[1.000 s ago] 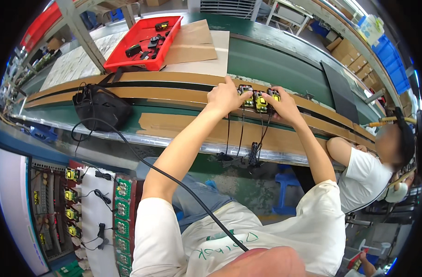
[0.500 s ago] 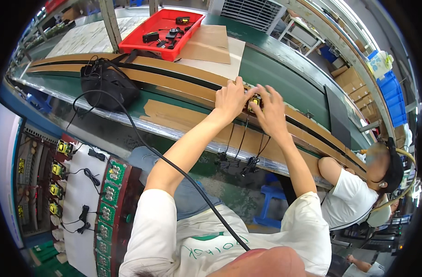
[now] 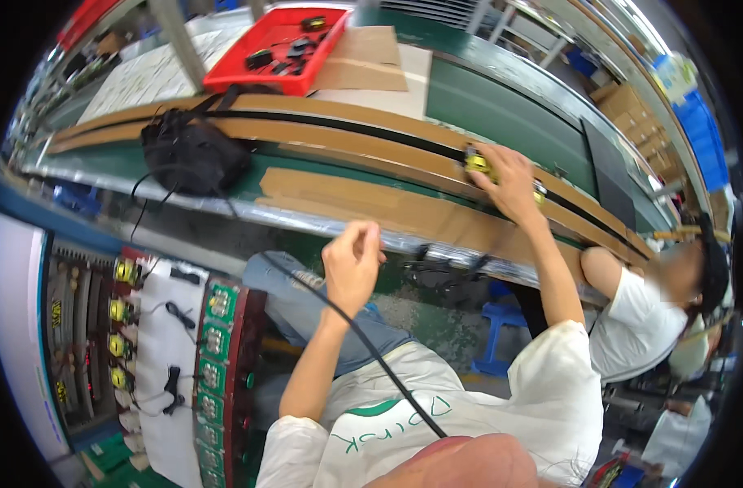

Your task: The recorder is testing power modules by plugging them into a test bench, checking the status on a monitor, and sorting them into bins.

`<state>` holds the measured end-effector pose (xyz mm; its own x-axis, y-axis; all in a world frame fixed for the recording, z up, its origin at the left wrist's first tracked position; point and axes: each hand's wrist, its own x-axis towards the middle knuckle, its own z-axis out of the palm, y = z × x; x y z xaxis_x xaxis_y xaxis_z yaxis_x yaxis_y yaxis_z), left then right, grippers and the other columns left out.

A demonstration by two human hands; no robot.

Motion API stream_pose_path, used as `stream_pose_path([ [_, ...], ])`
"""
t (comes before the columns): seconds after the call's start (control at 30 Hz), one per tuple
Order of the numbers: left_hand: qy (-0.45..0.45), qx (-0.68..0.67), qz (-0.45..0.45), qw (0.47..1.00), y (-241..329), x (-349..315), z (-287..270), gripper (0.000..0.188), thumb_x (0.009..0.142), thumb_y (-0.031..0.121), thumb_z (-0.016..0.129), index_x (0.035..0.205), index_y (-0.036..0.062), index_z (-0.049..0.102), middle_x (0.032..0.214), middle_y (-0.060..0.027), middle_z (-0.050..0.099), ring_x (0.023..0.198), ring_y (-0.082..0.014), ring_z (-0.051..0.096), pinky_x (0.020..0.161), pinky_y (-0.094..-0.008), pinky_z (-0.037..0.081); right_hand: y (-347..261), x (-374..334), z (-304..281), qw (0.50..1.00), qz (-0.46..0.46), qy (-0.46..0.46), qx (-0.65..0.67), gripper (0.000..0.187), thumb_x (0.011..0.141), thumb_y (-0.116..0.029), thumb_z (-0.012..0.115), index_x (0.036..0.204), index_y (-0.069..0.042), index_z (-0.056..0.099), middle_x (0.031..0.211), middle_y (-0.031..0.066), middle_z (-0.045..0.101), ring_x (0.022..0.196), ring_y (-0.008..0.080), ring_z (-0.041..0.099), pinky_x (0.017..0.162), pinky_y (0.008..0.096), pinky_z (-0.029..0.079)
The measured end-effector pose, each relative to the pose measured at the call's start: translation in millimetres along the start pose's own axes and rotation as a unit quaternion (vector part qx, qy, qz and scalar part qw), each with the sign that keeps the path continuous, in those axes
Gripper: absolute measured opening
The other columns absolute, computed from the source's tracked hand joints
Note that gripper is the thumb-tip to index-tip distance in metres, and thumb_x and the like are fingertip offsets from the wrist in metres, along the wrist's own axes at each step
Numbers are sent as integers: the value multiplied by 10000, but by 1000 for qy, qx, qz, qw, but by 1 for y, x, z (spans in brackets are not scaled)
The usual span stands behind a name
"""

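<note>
My right hand (image 3: 511, 185) is at the brown rail on the bench, fingers curled down against a small yellow-and-black circuit module (image 3: 477, 161). A second such module (image 3: 539, 193) shows partly at the other side of that hand. Black cables (image 3: 436, 272) hang in coils off the bench's front edge below; they are blurred. My left hand (image 3: 353, 264) is in the air in front of the bench edge, above my lap. Its fingers are curled with the thumb against them, and whatever they may hold is hidden.
A black bag (image 3: 194, 154) lies on the bench at left, behind it a red tray (image 3: 298, 81) of black parts. A test rack with green circuit boards (image 3: 213, 374) stands at lower left. A co-worker (image 3: 640, 325) sits at right. A black cable (image 3: 379, 358) crosses before me.
My left hand has left the rail and come down toward me. My right hand has shifted right along the rail with the module. The view has shifted slightly.
</note>
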<state>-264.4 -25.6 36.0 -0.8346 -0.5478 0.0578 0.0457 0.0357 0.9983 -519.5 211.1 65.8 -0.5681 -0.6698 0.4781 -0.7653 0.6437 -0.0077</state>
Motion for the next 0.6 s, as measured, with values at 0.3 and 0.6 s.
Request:
stream_pose_path([
  [0.3, 84, 16, -105, 991, -83, -172, -59, 105, 976, 113, 663, 1021, 31, 712, 796, -59, 726, 599, -168, 631, 580, -315, 502, 102, -73, -74, 985, -120, -117, -49, 438, 1120, -226, 514, 1495, -9, 574, 1392, 173, 686, 1201, 345, 688, 1028, 415, 541],
  [0.6, 320, 109, -215, 916, -93, -301, -134, 165, 994, 203, 682, 991, 39, 695, 828, -71, 733, 668, -253, 652, 643, -398, 503, -193, -47, -1, 898, -204, -275, 275, 316, 1048, -132, 594, 1318, 21, 659, 1236, 196, 717, 1068, 344, 686, 979, 404, 545],
])
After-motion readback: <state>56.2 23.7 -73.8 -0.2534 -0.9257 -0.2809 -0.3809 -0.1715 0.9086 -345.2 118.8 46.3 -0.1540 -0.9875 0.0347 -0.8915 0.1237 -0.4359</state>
